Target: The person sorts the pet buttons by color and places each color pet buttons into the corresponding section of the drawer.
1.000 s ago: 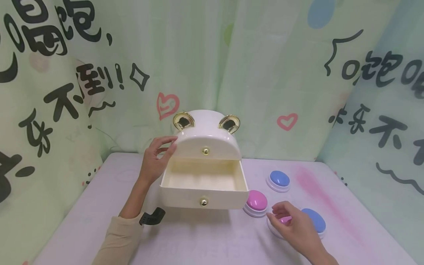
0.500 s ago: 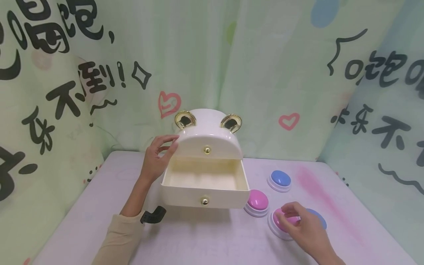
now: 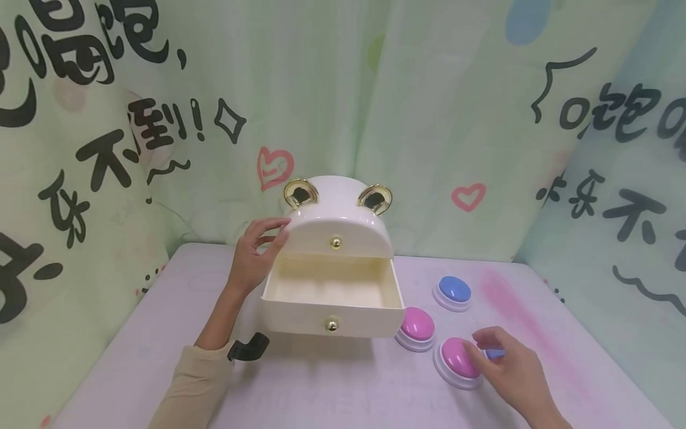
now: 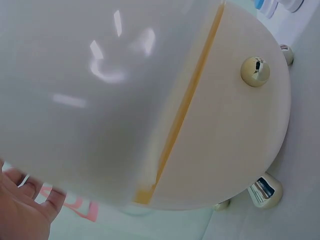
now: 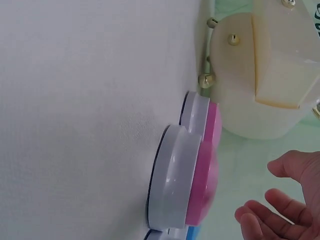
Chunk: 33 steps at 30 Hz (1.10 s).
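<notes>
A glossy white storage box [image 3: 336, 199] with gold-rimmed eyes stands on the table, its drawer [image 3: 332, 319] pulled out and bare inside. Against the box's upper left side rest the fingertips of my left hand [image 3: 253, 256], seen also at the lower left in the left wrist view. My right hand [image 3: 511, 369] hovers with loosely bent fingers at the right of the front pink button [image 3: 461, 357]. It partly covers a blue button [image 3: 495, 353]. In the right wrist view, a gap shows between the right hand [image 5: 285, 200] and the pink button [image 5: 202, 182].
Another pink button [image 3: 418, 323] sits by the drawer's right corner. A second blue button [image 3: 454, 289] lies farther back. The pale table [image 3: 321, 393] is bounded by green printed curtains [image 3: 418, 119] behind and at both sides.
My right hand has shifted right, from over the front pink button to beside it, uncovering that button and covering more of the blue one. My left hand keeps its place on the box.
</notes>
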Motion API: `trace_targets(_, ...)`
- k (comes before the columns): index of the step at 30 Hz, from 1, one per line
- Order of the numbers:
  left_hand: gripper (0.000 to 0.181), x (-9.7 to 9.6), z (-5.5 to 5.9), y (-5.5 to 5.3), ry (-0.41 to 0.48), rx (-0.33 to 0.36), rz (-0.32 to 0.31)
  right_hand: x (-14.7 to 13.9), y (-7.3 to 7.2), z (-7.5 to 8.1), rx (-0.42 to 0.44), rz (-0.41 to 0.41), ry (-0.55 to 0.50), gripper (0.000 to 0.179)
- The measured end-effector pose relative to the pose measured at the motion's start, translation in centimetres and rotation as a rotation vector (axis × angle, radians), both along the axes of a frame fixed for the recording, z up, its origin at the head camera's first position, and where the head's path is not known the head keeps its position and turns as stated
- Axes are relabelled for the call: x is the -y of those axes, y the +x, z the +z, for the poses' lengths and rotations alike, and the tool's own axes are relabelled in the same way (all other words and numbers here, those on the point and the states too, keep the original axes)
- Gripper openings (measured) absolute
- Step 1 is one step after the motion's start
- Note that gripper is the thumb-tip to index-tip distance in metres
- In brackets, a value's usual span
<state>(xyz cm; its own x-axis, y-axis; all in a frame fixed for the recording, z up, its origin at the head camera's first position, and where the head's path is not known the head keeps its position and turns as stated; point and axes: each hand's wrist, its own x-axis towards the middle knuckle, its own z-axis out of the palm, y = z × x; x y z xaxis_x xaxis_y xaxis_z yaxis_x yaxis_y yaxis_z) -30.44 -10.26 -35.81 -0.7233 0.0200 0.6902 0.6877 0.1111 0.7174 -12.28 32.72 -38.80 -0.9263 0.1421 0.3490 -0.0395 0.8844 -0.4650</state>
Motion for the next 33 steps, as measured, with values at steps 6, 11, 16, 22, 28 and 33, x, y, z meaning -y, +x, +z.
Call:
trace_targets(6,0.027,0.0,0.0,-0.1,-0.002,0.003,0.002,-1.4,-0.2,-0.4,0.037,-0.05,-0.083,0.034)
trace_targets(11,0.027,-0.1,0.0,-0.1,-0.003,0.004,-0.001,-2.2,-0.3,-0.6,0.055,-0.099,-0.119,0.045)
trace_targets(16,0.027,0.0,0.1,0.0,-0.005,0.005,0.003,-2.6,-0.4,-0.8,0.079,-0.133,-0.182,0.047)
trace_targets(22,0.027,0.0,0.1,0.0,0.002,0.0,0.001,-3.3,-0.7,-0.8,0.135,-0.154,-0.189,0.045)
trace_targets(28,0.027,-0.1,0.1,0.0,0.002,0.011,-0.002,-4.0,-1.1,-0.9,0.185,-0.139,-0.181,0.044)
trace_targets(33,0.027,-0.1,0.1,0.0,0.001,0.01,-0.002,-4.3,-1.1,-1.0,0.222,-0.121,-0.178,0.048)
